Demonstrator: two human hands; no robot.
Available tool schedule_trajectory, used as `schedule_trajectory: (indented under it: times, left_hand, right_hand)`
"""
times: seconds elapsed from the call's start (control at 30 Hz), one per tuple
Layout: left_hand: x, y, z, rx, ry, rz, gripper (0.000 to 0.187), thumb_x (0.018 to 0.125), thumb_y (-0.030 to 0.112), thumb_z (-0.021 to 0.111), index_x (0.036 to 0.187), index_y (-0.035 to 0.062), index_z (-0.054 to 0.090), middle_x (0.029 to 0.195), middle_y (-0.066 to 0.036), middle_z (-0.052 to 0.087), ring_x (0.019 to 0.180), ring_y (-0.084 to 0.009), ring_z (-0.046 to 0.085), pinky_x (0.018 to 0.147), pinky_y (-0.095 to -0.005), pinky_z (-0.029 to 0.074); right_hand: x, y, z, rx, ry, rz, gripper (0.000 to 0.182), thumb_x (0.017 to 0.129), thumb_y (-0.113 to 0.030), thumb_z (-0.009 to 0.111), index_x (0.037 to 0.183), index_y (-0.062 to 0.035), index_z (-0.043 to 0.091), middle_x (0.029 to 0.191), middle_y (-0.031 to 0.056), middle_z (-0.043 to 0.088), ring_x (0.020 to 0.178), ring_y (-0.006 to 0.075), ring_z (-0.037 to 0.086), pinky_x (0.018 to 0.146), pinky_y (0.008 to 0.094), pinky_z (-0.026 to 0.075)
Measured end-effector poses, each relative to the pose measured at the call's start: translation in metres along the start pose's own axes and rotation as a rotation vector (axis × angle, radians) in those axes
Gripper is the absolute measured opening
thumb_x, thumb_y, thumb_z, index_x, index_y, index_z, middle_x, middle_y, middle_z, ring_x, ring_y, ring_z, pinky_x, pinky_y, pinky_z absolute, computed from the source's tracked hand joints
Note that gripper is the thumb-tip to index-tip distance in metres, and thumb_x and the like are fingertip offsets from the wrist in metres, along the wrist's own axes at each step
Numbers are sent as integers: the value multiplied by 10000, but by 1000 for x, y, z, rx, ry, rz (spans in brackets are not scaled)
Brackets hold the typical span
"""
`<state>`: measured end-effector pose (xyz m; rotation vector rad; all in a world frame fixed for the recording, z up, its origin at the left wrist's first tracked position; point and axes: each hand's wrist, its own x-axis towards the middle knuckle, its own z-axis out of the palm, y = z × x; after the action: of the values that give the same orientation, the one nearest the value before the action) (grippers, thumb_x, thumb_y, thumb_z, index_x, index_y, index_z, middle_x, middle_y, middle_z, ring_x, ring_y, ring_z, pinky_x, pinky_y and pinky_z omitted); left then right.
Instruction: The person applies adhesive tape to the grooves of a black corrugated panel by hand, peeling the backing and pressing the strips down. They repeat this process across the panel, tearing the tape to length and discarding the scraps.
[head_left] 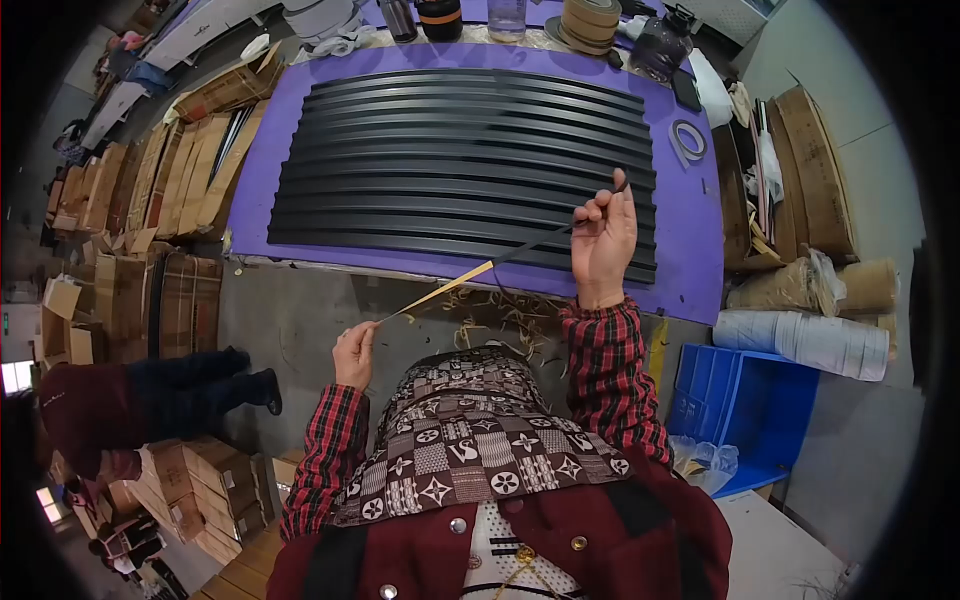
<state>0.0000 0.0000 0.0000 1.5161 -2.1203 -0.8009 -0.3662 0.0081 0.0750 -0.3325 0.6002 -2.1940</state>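
the thin strip ran from the left hand, pinched shut on its tan end at seven o'clock, to the right hand clamped on its dark end at two o'clock, and uneven pulling could probably snap it.

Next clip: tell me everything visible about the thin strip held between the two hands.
The thin strip is long, narrow and flat, pale tan along its lower left part and dark towards the upper right end. It runs diagonally, seemingly taut. The left hand pinches its tan end and the right hand grips the dark part. It hangs above the purple table edge, touching nothing else visible.
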Motion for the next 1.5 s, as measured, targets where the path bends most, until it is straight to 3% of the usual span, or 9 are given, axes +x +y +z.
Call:
schedule_trajectory:
  times: [0.33,0.43,0.53,0.67,0.77,0.87,0.97,1.1,1.5]
  left_hand:
    - [5,-120,25,-153,21,-301,174,804,191,506,874,64,602,724,-107,585,634,-229,565,609,-307,445]
    - [15,-160,18,42,-73,-320,227,790,261,493,893,100,614,788,-107,604,725,-268,576,647,-342,448]
    - [38,-185,28,210,-262,-393,230,789,279,472,908,146,618,845,-108,594,798,-293,554,700,-374,442]
    - [82,-174,9,457,-469,-272,225,778,259,478,937,163,605,879,-121,582,824,-296,540,727,-387,434]
    - [126,-181,-34,-48,-107,-133,193,773,188,491,913,97,588,889,-134,560,816,-313,523,730,-389,417]
    - [183,-199,-82,-80,405,-90,151,775,151,497,869,67,580,816,-142,548,786,-321,514,711,-393,405]
    - [228,-233,-85,71,458,-108,140,768,171,517,842,76,587,756,-119,550,759,-301,520,678,-385,408]
    - [236,-236,-94,-36,167,-139,147,758,208,542,798,77,594,771,-78,554,749,-277,528,646,-363,409]
    - [235,-238,-102,-157,147,-114,117,741,140,524,808,70,590,777,-71,556,734,-267,532,627,-349,415]
  right_hand:
    - [47,-78,-19,-200,190,-352,143,870,-183,424,926,-77,501,965,60,558,830,164,547,664,291,464]
    - [56,-149,-63,-58,20,-216,84,816,-50,482,892,-66,513,740,0,499,631,69,495,501,116,384]
    - [80,-262,-101,-167,95,-383,46,844,-64,429,869,-29,446,678,13,397,494,60,331,429,167,297]
    - [74,-361,0,-774,137,-646,74,865,-99,415,853,-37,453,614,-10,338,489,58,297,430,173,276]
    - [75,-281,129,-972,111,-655,110,871,-131,422,881,-29,461,623,-17,354,493,52,289,439,167,269]
    - [70,-62,224,-1231,6,-269,190,859,-172,453,1010,-59,473,612,-34,378,483,14,325,386,156,281]
    - [35,176,231,-1337,-337,311,115,815,-112,501,881,-42,563,845,42,581,578,65,518,459,177,401]
    - [-5,356,183,-1286,-478,823,187,798,-112,536,926,23,561,654,54,572,549,77,527,494,197,415]
    - [-13,461,141,-1518,-559,755,130,768,-126,552,822,-15,594,575,69,567,522,132,554,507,244,422]
